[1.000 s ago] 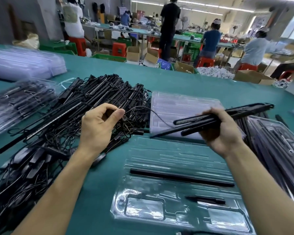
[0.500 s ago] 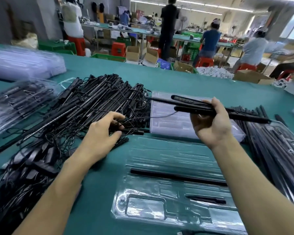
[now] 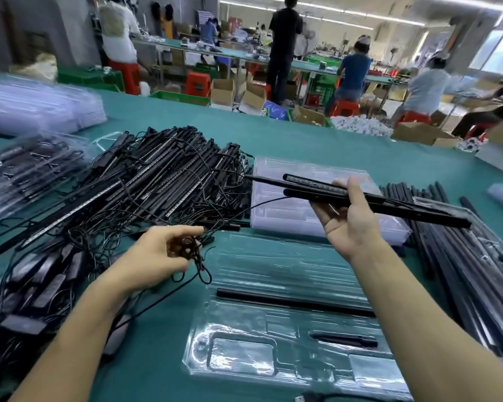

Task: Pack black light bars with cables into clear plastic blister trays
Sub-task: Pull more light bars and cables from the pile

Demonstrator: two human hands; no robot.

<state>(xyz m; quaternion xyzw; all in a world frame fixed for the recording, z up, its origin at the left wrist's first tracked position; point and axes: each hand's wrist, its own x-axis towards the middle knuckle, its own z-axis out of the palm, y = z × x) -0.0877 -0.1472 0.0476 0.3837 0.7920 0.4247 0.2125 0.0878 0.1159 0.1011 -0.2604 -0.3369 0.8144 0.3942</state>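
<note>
My right hand [image 3: 349, 219] grips a bundle of black light bars [image 3: 395, 203] held level above the table, palm up. A thin black cable [image 3: 244, 207] runs from the bars down to my left hand [image 3: 160, 256], which pinches a coiled bunch of that cable [image 3: 190, 248]. Below both hands lies a clear blister tray [image 3: 273, 338] on the green table; one long black bar [image 3: 294, 303] and a short black piece [image 3: 346, 340] sit in its slots.
A big heap of black light bars with tangled cables [image 3: 145, 181] fills the left. A stack of clear trays [image 3: 299, 210] lies behind my hands. More black bars [image 3: 462, 256] lie at the right. Packed trays [image 3: 21, 175] sit far left. People work at benches beyond.
My left hand has pulled back from the heap toward me, now holding a coiled cable. My right hand has turned palm up, with the bars staying level and shifting slightly right.
</note>
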